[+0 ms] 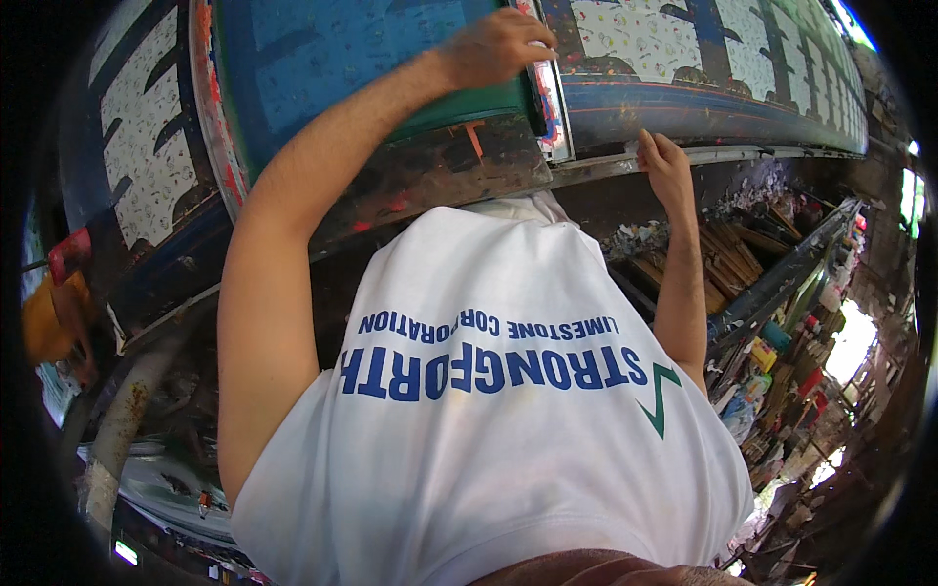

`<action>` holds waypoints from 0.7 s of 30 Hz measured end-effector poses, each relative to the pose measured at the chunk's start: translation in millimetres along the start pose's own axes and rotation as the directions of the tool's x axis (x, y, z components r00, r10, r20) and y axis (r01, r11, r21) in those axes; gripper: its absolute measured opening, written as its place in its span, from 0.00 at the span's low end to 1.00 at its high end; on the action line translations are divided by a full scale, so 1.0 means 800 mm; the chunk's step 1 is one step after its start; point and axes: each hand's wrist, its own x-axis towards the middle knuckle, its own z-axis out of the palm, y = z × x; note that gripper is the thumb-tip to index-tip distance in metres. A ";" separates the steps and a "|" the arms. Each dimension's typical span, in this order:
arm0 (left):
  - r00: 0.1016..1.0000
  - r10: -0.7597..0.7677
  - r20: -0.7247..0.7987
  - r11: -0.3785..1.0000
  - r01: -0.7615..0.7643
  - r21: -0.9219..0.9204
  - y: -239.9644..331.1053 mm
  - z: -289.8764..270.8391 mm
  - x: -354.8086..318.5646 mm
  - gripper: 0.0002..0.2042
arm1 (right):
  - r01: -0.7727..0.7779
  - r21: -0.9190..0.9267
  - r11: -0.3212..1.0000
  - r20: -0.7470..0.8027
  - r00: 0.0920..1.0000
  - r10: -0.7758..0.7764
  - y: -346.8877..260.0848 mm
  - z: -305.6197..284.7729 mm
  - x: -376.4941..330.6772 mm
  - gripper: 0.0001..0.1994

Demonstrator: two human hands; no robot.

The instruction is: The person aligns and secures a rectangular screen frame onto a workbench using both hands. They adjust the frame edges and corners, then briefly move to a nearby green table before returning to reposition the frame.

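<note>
My left hand (493, 49) reaches across a blue mesh screen (322, 83) with a green border. Its fingers are closed at the paint-spotted metal frame edge (553, 112) on the screen's right. Whether they grip that edge or a small thing is hidden. Lower and to the right, my right hand (666, 171) is bent with fingers curled together, over the front edge of the long table (606, 117); its fingertips hide whatever may be in them. White sheets with small printed patterns (640, 44) lie on the table beyond the frame.
More patterned sheets (147, 156) lie left of the screen, past a red-stained rail (217, 117). Under the table at right, a shelf holds wooden strips (723, 259). Mixed clutter (782, 361) is piled farther right. A rusty pipe (127, 420) stands at lower left.
</note>
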 end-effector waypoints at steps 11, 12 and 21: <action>0.969 0.228 0.095 0.963 -0.239 0.126 -0.038 0.009 -0.022 0.15 | 0.285 0.060 0.957 -0.056 0.958 -0.282 -0.093 0.096 0.008 0.16; 0.965 0.251 0.081 0.955 -0.261 0.144 -0.040 0.007 -0.022 0.14 | 0.288 0.043 0.957 -0.041 0.957 -0.286 -0.096 0.100 0.013 0.17; 0.934 0.342 0.103 0.935 -0.349 0.062 -0.052 0.008 -0.012 0.14 | 0.243 -0.078 0.967 -0.144 0.957 -0.252 -0.113 0.135 0.034 0.17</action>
